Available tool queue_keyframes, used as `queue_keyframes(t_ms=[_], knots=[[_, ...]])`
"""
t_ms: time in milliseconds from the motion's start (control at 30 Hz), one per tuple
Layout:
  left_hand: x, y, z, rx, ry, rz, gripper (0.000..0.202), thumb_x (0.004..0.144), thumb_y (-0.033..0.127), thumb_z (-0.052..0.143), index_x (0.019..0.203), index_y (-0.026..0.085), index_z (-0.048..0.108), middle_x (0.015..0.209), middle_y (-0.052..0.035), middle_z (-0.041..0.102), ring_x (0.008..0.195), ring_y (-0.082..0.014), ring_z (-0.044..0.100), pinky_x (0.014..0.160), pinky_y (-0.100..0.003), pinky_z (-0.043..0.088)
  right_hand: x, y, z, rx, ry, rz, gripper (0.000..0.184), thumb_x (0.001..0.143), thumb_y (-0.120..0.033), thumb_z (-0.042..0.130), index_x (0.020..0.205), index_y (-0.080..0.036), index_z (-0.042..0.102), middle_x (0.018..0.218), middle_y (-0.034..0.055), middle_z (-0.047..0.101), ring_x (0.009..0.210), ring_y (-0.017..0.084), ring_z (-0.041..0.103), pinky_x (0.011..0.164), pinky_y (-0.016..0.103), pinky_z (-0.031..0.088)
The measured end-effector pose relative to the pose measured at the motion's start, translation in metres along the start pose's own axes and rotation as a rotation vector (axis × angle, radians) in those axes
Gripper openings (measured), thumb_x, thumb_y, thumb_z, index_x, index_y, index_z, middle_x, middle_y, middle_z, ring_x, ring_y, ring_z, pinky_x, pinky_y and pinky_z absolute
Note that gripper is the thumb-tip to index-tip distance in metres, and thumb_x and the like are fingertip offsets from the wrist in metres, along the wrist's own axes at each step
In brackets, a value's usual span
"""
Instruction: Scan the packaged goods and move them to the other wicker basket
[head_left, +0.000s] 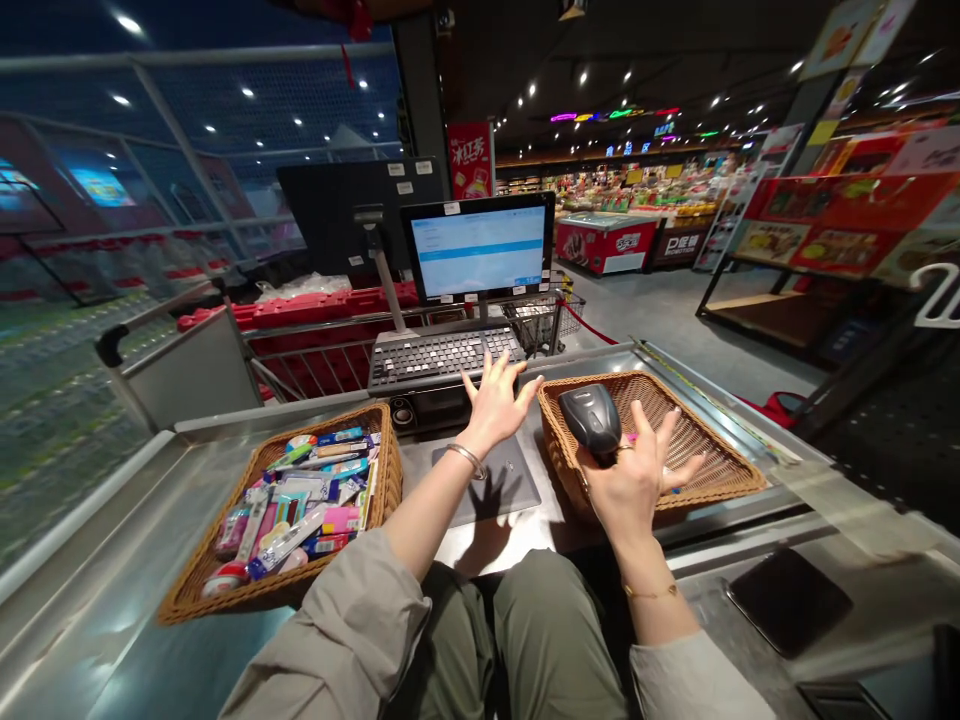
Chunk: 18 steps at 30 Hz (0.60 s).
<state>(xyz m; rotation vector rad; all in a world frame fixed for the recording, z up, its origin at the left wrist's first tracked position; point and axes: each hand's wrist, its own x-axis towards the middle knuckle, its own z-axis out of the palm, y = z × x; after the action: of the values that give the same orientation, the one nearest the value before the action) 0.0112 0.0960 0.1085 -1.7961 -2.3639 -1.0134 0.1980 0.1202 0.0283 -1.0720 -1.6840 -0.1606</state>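
My left hand point(495, 400) is open, its fingers spread over the near right part of the black keyboard point(435, 355). Whether a fingertip touches a key, I cannot tell. In my right hand point(630, 475) is a black barcode scanner point(591, 412), gripped near its handle with the other fingers stretched outward. The scanner is above the left part of a wicker basket point(694, 430), where small coloured bits show partly behind my hand. Beyond the keyboard stands a lit monitor point(481, 250).
A second wicker basket point(391, 465) at the left holds many small packaged goods point(300, 500). A grey mat point(517, 490) lies below my left hand. On the counter at the right rests a flat dark square object point(790, 600). Red shopping carts point(315, 310) stand behind the counter.
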Motion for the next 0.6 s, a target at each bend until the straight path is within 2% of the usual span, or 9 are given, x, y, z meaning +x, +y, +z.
queue_keyframes(t_ms=[233,467,600], knots=[[-0.031,-0.041,-0.035,0.078,0.078,-0.07,0.047,0.101,0.055,0.046,0.138,0.028,0.058,0.166,-0.0075,0.033,0.158,-0.0325,0.011,0.119,-0.072,-0.002,-0.006,-0.028,0.012,0.037,-0.073,-0.036,0.026,0.085,-0.04,0.061,0.092,-0.017,0.071,0.147,0.0181,0.056,0.152,0.043,0.024,0.112,0.08,0.0],[-0.061,-0.077,-0.068,0.151,0.143,-0.164,0.047,0.101,0.053,0.045,0.14,0.029,0.056,0.166,-0.0063,0.032,0.158,-0.031,0.009,0.12,-0.071,-0.002,-0.01,-0.055,0.022,0.083,-0.128,-0.121,0.02,0.082,-0.03,0.057,0.09,-0.018,0.071,0.146,0.0157,0.057,0.154,0.041,0.023,0.112,0.078,-0.01],[-0.077,-0.097,-0.083,0.204,0.187,-0.187,0.049,0.101,0.052,0.045,0.142,0.028,0.055,0.167,-0.0057,0.03,0.159,-0.0303,0.007,0.12,-0.07,-0.005,-0.014,-0.07,0.025,0.094,-0.161,-0.156,0.022,0.081,-0.03,0.057,0.095,-0.019,0.071,0.148,0.0145,0.055,0.154,0.041,0.021,0.112,0.079,-0.008]])
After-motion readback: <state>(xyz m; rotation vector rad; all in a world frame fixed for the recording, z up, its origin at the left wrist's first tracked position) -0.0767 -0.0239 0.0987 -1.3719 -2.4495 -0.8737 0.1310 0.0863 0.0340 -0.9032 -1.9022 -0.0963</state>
